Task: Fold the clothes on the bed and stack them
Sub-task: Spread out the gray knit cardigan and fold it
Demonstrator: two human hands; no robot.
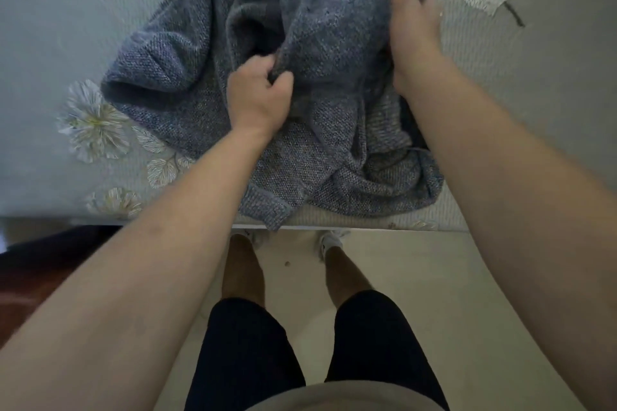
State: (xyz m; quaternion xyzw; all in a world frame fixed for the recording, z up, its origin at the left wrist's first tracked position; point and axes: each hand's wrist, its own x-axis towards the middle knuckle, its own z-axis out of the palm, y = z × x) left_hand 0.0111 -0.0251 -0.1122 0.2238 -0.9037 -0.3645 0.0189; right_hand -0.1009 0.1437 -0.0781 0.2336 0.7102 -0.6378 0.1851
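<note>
Spotted a chunky grey-blue knit sweater (187, 93) heaped on the bed (50, 43), right up by the near edge, with one cuff hanging just over it. Had the left hand (258, 90) clenched round a bunched fold near the middle, and the right hand (412, 20) clamped on the far right side, with thumb flat on top and fingers tucked behind the knit. Looked soft and floppy, zero stiffness, so sagged wherever unsupported. Probably on the heavy side for a top, being thick loose knit, and stretchy too, so best not yanked by one corner. Not slippery, not fragile, though likely easy to snag. Seemed smarter to take hold at the shoulders or along the hem with both hands, spread flat on the bed first, then fold the sleeves in.
</note>
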